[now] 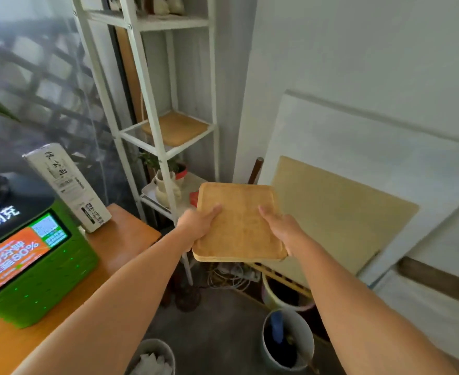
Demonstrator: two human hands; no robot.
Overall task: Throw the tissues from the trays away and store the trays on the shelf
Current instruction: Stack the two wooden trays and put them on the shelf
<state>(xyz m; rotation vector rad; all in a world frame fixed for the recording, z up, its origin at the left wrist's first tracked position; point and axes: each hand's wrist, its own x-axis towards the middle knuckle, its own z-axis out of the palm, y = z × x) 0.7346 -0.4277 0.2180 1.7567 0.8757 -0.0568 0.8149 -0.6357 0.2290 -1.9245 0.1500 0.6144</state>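
I hold a wooden tray (239, 223) flat in front of me, and its edge looks like two stacked trays. My left hand (197, 224) grips its left side and my right hand (282, 228) grips its right side, thumbs on top. No tissue lies on it. Beyond it stands a white metal shelf (152, 109), with another wooden tray (175, 128) lying on its middle level. A grey bin (152, 357) at the bottom edge holds white crumpled tissues.
A wooden table (125, 239) on the left carries a green charging station (33, 269) and a white box (66, 185). The lower shelf holds a cream vase (166, 188) with a plant. A pale board (339, 212) leans on the wall. Buckets (288, 339) and cables sit on the floor.
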